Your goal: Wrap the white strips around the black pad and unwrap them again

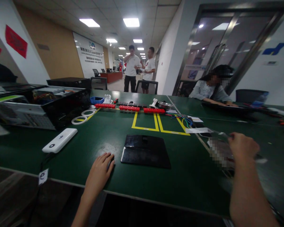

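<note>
My left hand (100, 170) rests palm down near the table's front edge, fingers stretched out together. A small dark patch shows beside its fingertips; whether it is an object or shadow I cannot tell. To the right of that hand lies a glossy black flat panel (146, 151), like a monitor stand base. My right hand (243, 145) is closed at the right side, its fingers pinching what looks like a clear plastic bag (223, 148). Part of the bag is pixelated, so its contents are hidden. The fingers partly hide the grip.
An opened computer case (68, 108) stands at the left, near a white power strip (60, 140) and white rings (79, 120). Red racks (129, 108) line the back, behind yellow tape outlines (145, 128). Coloured wires (186, 121) lie at right. A person (210, 85) sits across.
</note>
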The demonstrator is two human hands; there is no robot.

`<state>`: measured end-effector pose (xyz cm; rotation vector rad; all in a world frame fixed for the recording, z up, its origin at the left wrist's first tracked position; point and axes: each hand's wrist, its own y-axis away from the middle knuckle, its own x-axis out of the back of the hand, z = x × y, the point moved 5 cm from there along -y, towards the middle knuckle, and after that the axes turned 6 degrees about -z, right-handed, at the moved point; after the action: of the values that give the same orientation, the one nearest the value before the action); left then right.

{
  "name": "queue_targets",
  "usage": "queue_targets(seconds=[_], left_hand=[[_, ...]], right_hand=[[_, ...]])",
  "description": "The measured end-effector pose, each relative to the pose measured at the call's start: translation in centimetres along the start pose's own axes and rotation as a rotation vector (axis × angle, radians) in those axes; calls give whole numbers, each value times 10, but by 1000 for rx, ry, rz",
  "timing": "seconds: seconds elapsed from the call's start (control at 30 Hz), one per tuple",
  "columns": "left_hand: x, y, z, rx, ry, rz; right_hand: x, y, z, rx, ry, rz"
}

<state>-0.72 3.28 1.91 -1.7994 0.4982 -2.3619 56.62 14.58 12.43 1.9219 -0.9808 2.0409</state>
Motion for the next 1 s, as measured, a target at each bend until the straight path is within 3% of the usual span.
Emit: queue_targets(seconds=[0.1,0.17,0.23,0.33,0.43,0.53,0.67,0.83,1.0], left_hand=[[1,0,1,-1,2,-10],[1,-1,1,6,10,-8],[0,-2,-2,13,40,-1],[1,-3,-7,27,143,22],[8,-5,-7,44,256,74],[20,-5,5,26,329,128],[25,-5,40,-37,359,123],[0,-2,90,-225,196,-34],[-15,-4,106,-251,69,-36]], right_hand=[[29,14,-16,89,-114,247],[47,28,-35,252,-239,388],[60,44,-58,425,-413,445],[63,71,-99,685,-690,374],[51,108,-149,994,-825,184],[31,153,-193,1254,-788,-8],[17,213,-224,1557,-618,-29],[17,252,-228,1642,-359,160],[15,260,-229,1634,-253,215]])
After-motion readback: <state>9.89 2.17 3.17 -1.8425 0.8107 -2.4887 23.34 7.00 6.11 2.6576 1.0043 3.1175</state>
